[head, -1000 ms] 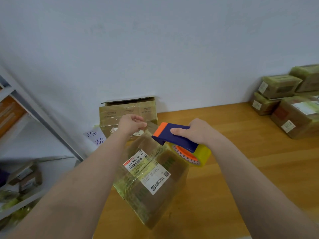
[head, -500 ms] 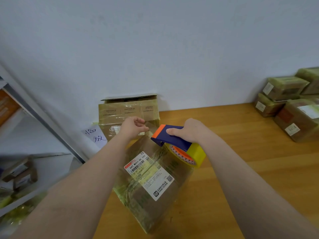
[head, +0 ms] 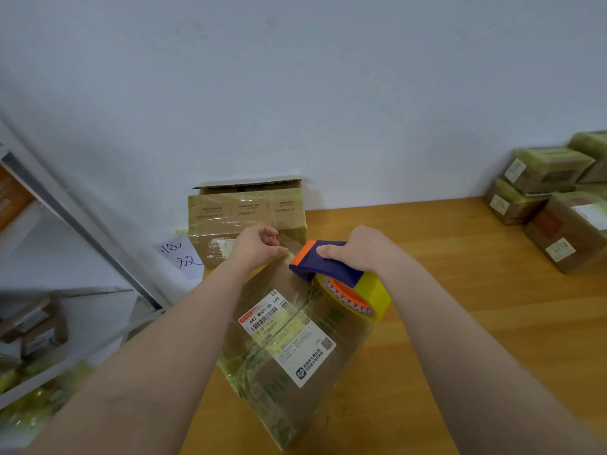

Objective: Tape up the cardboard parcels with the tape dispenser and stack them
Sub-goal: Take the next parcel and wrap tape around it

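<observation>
Parcel (head: 295, 349) in the middle of the view: we see it lying on the wooden table (head: 476, 323) with its long axis running from 6 o'clock up to 12 o'clock, the far end under our hands. It is wrapped in glossy yellowish tape, and a white shipping label (head: 289, 336) sits slanted on its upper face.

Our left hand (head: 254, 246) is at the parcel's far end, fingers curled over the edge and gripping it; we cannot tell whether it also pinches a tape end. Our right hand (head: 361, 249) is wrapped round the handle of the tape dispenser (head: 331, 267), thumb along its near side. The dispenser lies with its long axis from 10 o'clock to 4 o'clock: its orange nose points at 10 o'clock, toward the left hand and just beside it, and the yellow tape roll (head: 371, 297) hangs at the 4 o'clock end, against the parcel's right edge.

At 12 o'clock behind the hands an opened box (head: 243, 215) stands against the wall, a handwritten paper note (head: 180, 257) beside it at 9 o'clock. At 3 o'clock, well apart, taped parcels (head: 551, 198) are stacked. A metal shelf (head: 65, 323) fills 8 o'clock.
</observation>
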